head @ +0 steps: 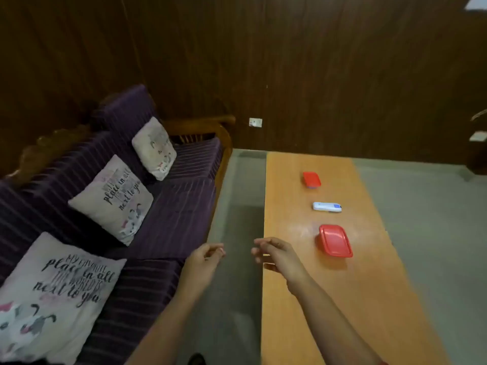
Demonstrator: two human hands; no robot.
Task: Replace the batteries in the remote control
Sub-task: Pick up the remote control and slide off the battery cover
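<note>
A white remote control (326,207) with a blue patch lies crosswise on the orange wooden table (290,312), between two red lidded boxes. The nearer red box (335,240) is larger; the farther red box (311,179) is small. My right hand (276,255) hovers over the table's left edge, left of the nearer box, fingers loosely curled and holding nothing. My left hand (204,259) hangs over the floor gap between sofa and table, fingers loosely curled, nothing in it. No batteries are visible.
A purple striped sofa (163,212) with three printed cushions stands to the left. Grey floor (434,219) runs on both sides of the table. A dark wood-panelled wall (342,75) with a white socket (255,122) lies beyond.
</note>
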